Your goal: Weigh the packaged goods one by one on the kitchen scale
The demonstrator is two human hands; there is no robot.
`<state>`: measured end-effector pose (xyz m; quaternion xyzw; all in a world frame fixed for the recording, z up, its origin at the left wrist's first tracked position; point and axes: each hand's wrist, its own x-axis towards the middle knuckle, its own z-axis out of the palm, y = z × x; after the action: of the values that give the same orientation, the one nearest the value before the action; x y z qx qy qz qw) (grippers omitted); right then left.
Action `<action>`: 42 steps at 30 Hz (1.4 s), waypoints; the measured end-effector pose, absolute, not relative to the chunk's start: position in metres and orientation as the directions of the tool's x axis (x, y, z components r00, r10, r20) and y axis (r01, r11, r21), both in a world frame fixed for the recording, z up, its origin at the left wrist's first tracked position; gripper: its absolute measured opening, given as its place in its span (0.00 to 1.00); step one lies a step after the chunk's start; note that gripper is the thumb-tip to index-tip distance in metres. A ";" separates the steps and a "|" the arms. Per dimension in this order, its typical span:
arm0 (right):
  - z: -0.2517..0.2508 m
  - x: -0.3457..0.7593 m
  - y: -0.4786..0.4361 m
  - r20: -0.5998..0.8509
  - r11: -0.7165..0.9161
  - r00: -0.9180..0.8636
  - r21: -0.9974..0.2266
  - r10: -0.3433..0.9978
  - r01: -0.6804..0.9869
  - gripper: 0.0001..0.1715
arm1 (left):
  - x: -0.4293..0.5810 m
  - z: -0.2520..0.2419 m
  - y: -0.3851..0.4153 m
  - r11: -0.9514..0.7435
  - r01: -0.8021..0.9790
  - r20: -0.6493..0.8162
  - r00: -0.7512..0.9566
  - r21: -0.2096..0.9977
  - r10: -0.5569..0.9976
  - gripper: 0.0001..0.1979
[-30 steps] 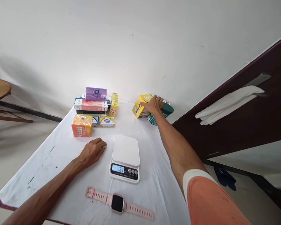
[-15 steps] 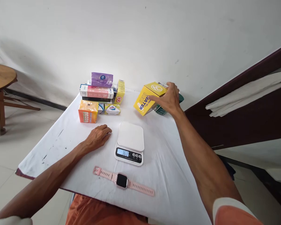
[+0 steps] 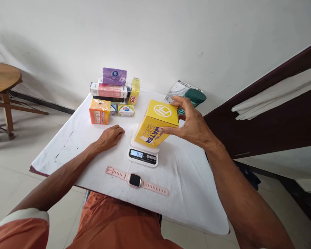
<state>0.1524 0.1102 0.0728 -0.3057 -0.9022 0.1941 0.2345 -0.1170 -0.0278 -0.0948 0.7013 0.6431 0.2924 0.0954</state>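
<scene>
A: How do the hands stand?
B: Right hand (image 3: 194, 124): spread wide around the yellow box (image 3: 158, 119), thumb on its lettered face, fingers toward the back, partly hidden. Left hand (image 3: 110, 136): loosely curled on the bench (image 3: 176, 180), left of the scale (image 3: 142, 161), nothing seen in it.
A: Box's exact place?
B: Over the scale, mid-bench, tilted. Whether its lower edge touches the scale, can't tell. Display (image 3: 136, 154) reads 363.
A: Which step, then?
B: Placing, I'd judge: setting the box on the scale for weighing.
A: Next move calls for?
B: Levelling the box, seating it squarely within the scale's edges, then loosening the right hand so nothing presses on the reading. Display best kept uncovered.
A: Anything in the way?
B: Little, I'd say. Watch (image 3: 135, 180) by the near edge, orange pack (image 3: 100, 112) toward the left edge, green tub (image 3: 195, 97) near the far right corner.
</scene>
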 end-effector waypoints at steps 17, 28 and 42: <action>0.104 0.179 0.100 0.572 0.802 -0.568 -0.489 0.591 0.342 0.45 | -0.118 -0.095 -0.027 -0.156 0.858 0.277 0.017 0.489 0.961 0.13; 0.071 0.157 0.109 0.235 0.717 -0.713 -0.478 0.661 0.507 0.70 | -0.116 -0.092 -0.030 -0.153 0.862 0.258 0.026 0.483 0.966 0.11; 0.095 0.109 0.104 0.375 0.736 -0.691 -0.586 0.618 0.339 0.51 | -0.109 -0.056 -0.043 0.073 0.920 -0.078 -0.046 0.386 0.996 0.11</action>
<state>0.1088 0.1037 0.0953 -0.2698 -0.8867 0.2438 0.2854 -0.1085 -0.0432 -0.0556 0.6708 0.7139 0.1163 0.1638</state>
